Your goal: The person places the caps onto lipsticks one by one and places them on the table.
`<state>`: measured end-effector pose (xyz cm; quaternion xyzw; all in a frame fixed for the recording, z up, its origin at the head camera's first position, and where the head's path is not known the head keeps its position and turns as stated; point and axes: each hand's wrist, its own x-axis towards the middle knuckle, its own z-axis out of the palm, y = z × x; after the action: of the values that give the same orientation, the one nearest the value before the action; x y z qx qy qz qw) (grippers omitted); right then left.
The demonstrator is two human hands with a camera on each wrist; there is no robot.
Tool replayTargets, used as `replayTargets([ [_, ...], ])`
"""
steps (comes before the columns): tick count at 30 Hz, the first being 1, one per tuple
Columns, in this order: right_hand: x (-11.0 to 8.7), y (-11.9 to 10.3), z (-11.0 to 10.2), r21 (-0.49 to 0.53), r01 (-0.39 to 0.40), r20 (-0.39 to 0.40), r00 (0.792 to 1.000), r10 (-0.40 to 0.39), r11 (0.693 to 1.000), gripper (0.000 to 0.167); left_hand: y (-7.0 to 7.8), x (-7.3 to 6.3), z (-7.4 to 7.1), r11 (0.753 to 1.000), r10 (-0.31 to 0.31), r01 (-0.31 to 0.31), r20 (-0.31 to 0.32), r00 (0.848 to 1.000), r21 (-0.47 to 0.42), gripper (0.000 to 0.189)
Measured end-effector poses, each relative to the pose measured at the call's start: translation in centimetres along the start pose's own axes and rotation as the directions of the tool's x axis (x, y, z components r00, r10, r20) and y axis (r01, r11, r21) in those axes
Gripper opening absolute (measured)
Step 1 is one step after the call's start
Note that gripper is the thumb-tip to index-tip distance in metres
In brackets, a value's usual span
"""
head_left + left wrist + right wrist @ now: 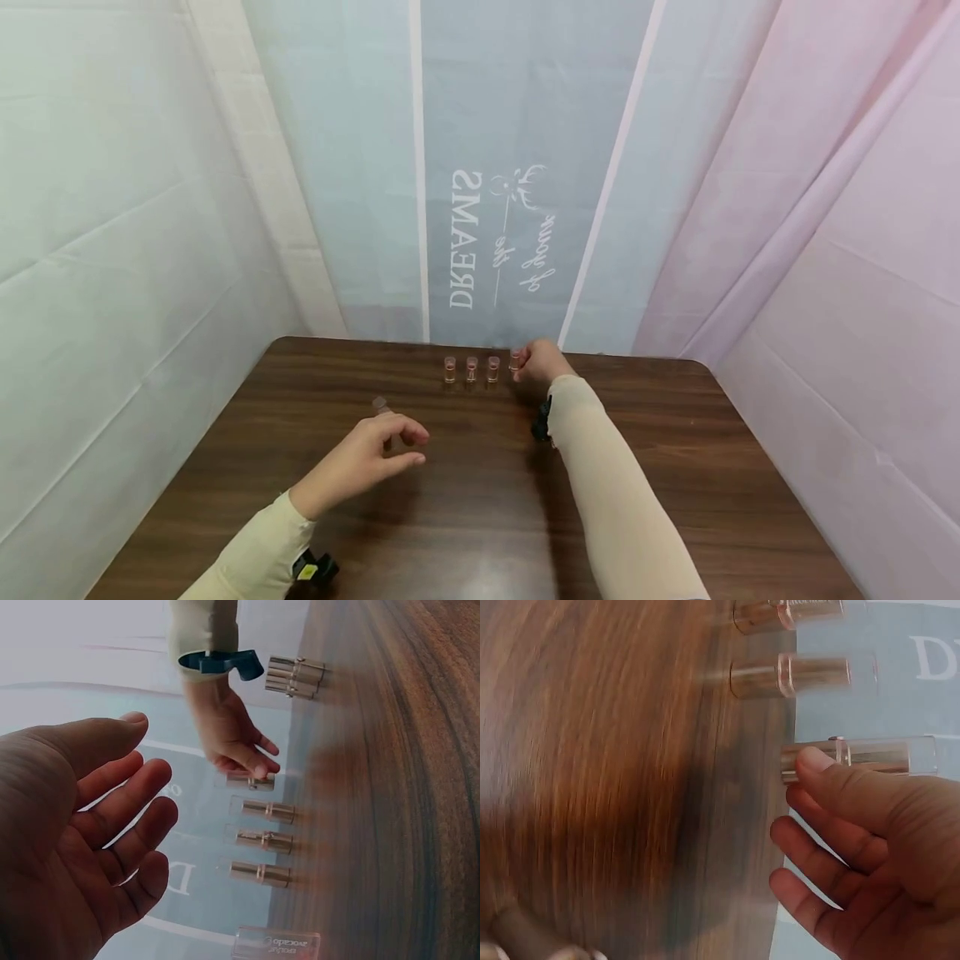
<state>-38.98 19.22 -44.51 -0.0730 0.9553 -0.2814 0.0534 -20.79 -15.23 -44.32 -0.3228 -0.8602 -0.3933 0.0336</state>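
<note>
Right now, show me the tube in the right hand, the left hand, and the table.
Tube (876,753): right wrist view, clear half.
Left hand (362,456): head view, thumb side.
Table (480,479): head view, wooden top.

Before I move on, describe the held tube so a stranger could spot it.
At the brown table's far edge, before the printed curtain, four capped tubes form a row. Take the rightmost tube in the head view, the only one pinched in the right grip.

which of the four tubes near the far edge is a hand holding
The rightmost tube, pinched by the right hand; no hand touches the other three tubes to its left.
</note>
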Motion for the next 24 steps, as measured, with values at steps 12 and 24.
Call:
replayTargets([
  [12, 0.4, -0.6, 1.2, -0.070, -0.097, -0.001, 0.995, 0.097, 0.993, 0.026, 0.2, -0.2, 0.4, 0.999, 0.035, -0.035, 0.059, 0.998, -0.003, 0.023],
  [24, 0.7, -0.6, 1.8, -0.136, -0.183, 0.024, 0.982, 0.188, 0.974, 0.022, 0.5, -0.2, 0.1, 0.999, 0.037, -0.038, 0.070, 0.997, 0.008, 0.022],
])
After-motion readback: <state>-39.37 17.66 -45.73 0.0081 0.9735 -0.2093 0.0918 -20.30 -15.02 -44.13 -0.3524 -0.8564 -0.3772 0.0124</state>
